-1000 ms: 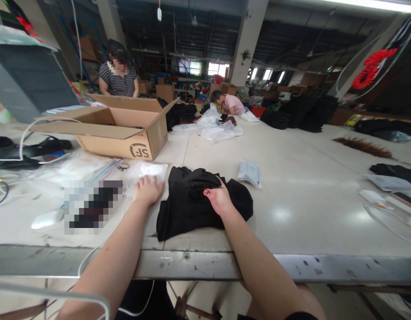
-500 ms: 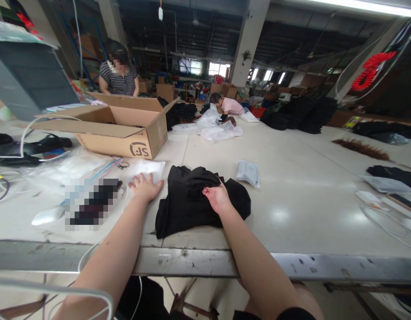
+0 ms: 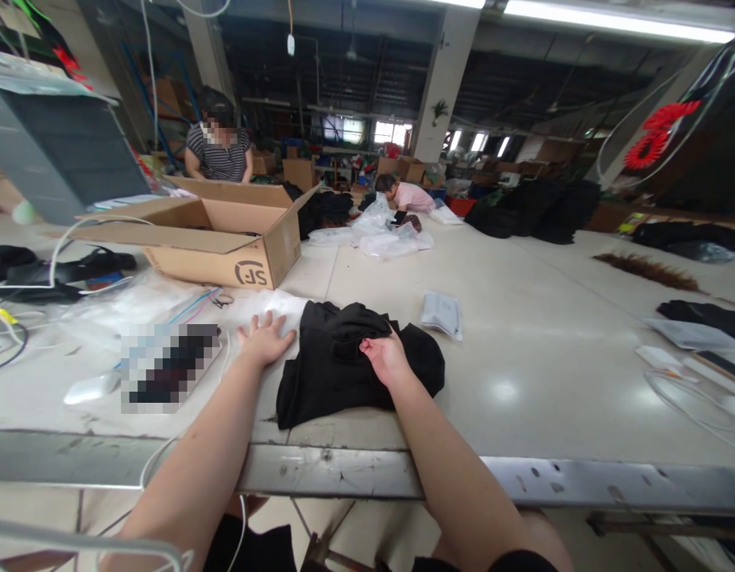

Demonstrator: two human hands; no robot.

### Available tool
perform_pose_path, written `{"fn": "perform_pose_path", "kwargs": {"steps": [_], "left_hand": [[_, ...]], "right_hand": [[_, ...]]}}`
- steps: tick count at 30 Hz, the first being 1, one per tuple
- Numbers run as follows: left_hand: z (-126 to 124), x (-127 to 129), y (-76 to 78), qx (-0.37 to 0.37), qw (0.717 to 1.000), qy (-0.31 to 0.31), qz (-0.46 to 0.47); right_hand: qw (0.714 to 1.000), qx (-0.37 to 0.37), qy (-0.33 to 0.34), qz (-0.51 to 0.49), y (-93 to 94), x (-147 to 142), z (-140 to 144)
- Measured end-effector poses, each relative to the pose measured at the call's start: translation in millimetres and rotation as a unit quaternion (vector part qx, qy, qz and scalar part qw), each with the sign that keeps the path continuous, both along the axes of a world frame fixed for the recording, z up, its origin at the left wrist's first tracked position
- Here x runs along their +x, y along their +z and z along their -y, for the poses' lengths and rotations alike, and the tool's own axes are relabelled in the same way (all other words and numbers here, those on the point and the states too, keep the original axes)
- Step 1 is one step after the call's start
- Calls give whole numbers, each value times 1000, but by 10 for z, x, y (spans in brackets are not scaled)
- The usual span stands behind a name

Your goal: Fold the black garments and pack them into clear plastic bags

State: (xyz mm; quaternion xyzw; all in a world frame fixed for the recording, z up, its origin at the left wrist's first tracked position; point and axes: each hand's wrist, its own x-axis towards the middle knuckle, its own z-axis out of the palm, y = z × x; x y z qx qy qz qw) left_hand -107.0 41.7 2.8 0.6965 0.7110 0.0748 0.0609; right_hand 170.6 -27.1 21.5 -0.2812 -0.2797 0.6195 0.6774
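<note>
A folded black garment (image 3: 337, 381) lies bunched on the pale table in front of me, near its metal front edge. My right hand (image 3: 386, 357) is closed on a fold at the garment's upper middle, with some fingers hidden in the cloth. To the left of the garment, my left hand (image 3: 265, 338) rests flat with its fingers spread, at the near edge of a white sheet or bag (image 3: 277, 303). Nothing is held in it. A flat clear packet with white contents (image 3: 442, 312) sits behind and right of the garment.
An open cardboard box (image 3: 224, 246) stands at the back left. A blurred-out phone-like item (image 3: 173, 369), a white mouse-shaped object (image 3: 91, 389) and cables lie on the left. Crumpled plastic bags (image 3: 394, 234) are farther back. Two people work across the table.
The camera view has shifted slightly. My left hand stays spread beside the garment, and my right hand keeps its grip on the fold.
</note>
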Motion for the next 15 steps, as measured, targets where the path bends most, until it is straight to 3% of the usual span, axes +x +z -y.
{"fn": "perform_pose_path", "kwargs": {"steps": [10, 15], "left_hand": [[3, 48, -34, 27, 984, 178, 12], [-5, 88, -39, 33, 973, 225, 42]], "right_hand": [[1000, -26, -4, -16, -17, 16, -21], [999, -38, -2, -23, 10, 26, -13]]}}
